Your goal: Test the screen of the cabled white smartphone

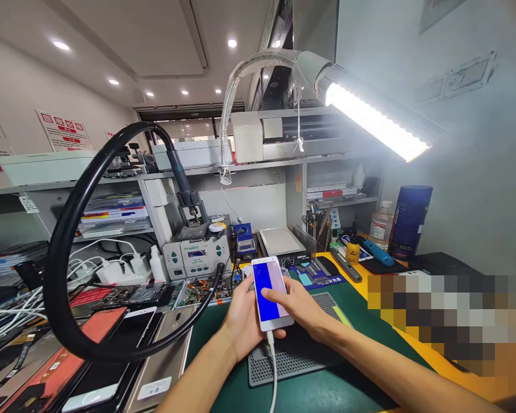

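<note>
A white smartphone [272,287] is held up over the bench, its screen split between blue and a paler pinkish area. My left hand [243,318] wraps round the phone's left side and lower back. From the right, my right hand [298,304] grips the phone's other edge, with the thumb laid on the screen. A white charging cable [273,367] is plugged into the phone's bottom end and runs down toward me. Below lies a grey perforated mat [262,373] on a green work mat [327,390].
Several phones and phone parts [107,344] lie at the left under a black hose [51,275]. Behind stand a soldering station [195,255] and a parts tray [202,289]. A lit lamp [374,120] hangs overhead. Bottles [380,223] and tools [348,264] stand at the right.
</note>
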A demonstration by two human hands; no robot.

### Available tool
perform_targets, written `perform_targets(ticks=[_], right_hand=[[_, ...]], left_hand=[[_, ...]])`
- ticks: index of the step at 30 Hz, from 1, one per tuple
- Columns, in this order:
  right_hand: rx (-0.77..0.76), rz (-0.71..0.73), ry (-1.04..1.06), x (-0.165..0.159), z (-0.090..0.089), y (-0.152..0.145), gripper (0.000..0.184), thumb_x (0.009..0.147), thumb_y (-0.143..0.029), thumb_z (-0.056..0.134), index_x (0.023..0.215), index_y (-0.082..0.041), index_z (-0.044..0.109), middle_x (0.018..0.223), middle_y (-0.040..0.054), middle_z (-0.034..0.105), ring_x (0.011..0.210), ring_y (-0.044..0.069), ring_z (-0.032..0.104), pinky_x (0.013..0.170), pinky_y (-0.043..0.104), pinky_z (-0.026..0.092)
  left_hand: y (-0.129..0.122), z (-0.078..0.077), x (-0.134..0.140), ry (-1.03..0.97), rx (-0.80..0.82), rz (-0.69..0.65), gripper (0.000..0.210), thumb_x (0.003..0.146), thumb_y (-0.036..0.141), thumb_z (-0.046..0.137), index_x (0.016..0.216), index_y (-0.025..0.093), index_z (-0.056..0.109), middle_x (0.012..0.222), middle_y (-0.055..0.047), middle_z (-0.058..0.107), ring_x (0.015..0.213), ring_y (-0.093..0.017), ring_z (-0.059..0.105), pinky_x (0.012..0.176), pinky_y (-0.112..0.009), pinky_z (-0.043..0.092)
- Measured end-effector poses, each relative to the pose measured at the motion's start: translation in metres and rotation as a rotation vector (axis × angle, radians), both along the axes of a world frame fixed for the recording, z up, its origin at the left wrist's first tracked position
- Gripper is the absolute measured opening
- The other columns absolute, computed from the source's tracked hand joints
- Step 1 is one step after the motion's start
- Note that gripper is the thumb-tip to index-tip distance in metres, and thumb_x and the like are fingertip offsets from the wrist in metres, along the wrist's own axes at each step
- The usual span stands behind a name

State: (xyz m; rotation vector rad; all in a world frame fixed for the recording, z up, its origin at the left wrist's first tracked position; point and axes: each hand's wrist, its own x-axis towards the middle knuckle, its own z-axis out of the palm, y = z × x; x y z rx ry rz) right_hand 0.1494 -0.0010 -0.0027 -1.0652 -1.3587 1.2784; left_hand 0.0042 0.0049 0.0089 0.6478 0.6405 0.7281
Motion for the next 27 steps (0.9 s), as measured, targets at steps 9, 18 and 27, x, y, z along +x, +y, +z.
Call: perform_targets(ticks=[9,18,27], right_hand=[[-0.054,0.142,0.142,0.012,-0.004,0.002,0.033,0.075,-0.026,0.061,0.106,-0.017,0.063,0.083,0.0021,0.067,0.068,0.017,0.059,0.062,0.028,0.043],[-0.169,0.174,0.244,0.011,0.002,0.001,0.037,0.089,-0.042,0.046,0.109,-0.015,0.064,0.076,0.0054,0.065,0.065,0.02,0.059,0.061,0.031,0.044],[-0.212,0.157,0.237,0.011,0.004,0.0,0.04,0.091,-0.047,0.042,0.097,-0.014,0.065,0.078,0.0077,0.068,0.07,0.022,0.06,0.069,0.034,0.045]], left_hand=[[-0.001,0.002,0.001,-0.079,0.021,-0.049,0.061,0.095,0.059,0.04,0.131,0.013,0.059,0.097,-0.018,0.07,0.073,-0.029,0.069,0.047,-0.035,0.055],[-0.001,0.003,0.001,-0.104,0.023,-0.057,0.058,0.095,0.057,0.041,0.129,0.013,0.06,0.099,-0.018,0.069,0.074,-0.028,0.068,0.048,-0.033,0.055],[-0.002,0.001,0.001,-0.096,0.048,-0.044,0.055,0.096,0.054,0.041,0.122,0.012,0.064,0.091,-0.015,0.068,0.068,-0.024,0.066,0.048,-0.034,0.056]])
